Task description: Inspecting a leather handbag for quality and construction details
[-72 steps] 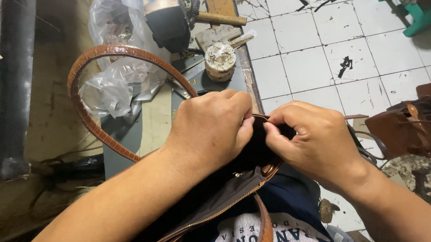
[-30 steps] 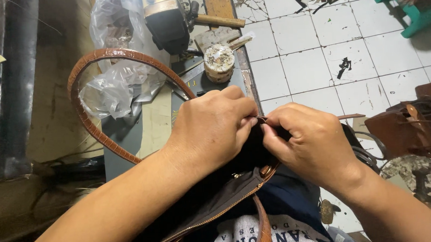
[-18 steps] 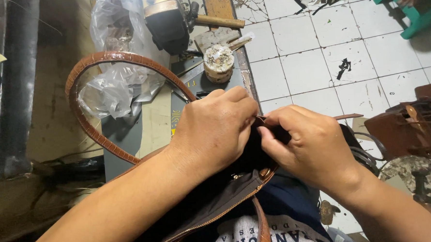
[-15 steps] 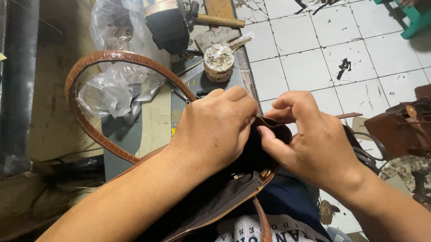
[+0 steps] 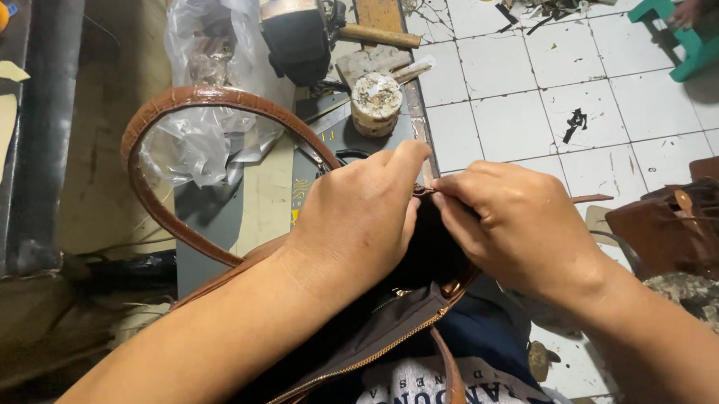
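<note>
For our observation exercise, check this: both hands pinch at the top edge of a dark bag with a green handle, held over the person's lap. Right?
Not quite. The head view shows the handle is brown, not green. The rest holds: the left hand and right hand pinch the dark bag over the lap.

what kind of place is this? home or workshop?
Most likely a small bag-making or repair workshop. A sewing machine stands on a cluttered bench, the hands work on a brown-handled bag, more brown leather pieces lie on the scrap-strewn tiled floor.
</note>
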